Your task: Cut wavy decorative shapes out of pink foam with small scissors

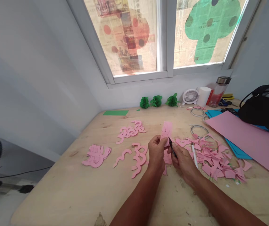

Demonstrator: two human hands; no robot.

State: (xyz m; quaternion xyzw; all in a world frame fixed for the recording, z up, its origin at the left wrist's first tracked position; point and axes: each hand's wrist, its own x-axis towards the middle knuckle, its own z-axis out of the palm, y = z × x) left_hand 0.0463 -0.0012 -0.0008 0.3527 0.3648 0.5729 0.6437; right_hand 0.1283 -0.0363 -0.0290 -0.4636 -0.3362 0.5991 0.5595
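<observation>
My left hand [157, 150] pinches a strip of pink paper [167, 127] that has curved lines drawn on it. Closed around dark scissors [172, 147], my right hand [183, 158] holds their tip against the strip's lower right edge; the fingers hide much of the handles. Beneath the hands lie more pink paper pieces [167, 157], partly covered. Left of my left hand are scalloped pink cutouts [140, 160] and a single curved cutout [122, 157]. Farther left sits a stack of pink cutouts [96, 156], and another group of cutouts [131, 130] lies behind.
Pink scraps [216, 160] and a white pen [194, 155] lie right of my hands. Tape rolls [199, 131], a pink sheet [243, 135], blue sheets [237, 149] and a black bag [261, 108] occupy the right. Green paper ornaments [156, 101], a small fan [190, 96] and a bottle [219, 91] stand behind.
</observation>
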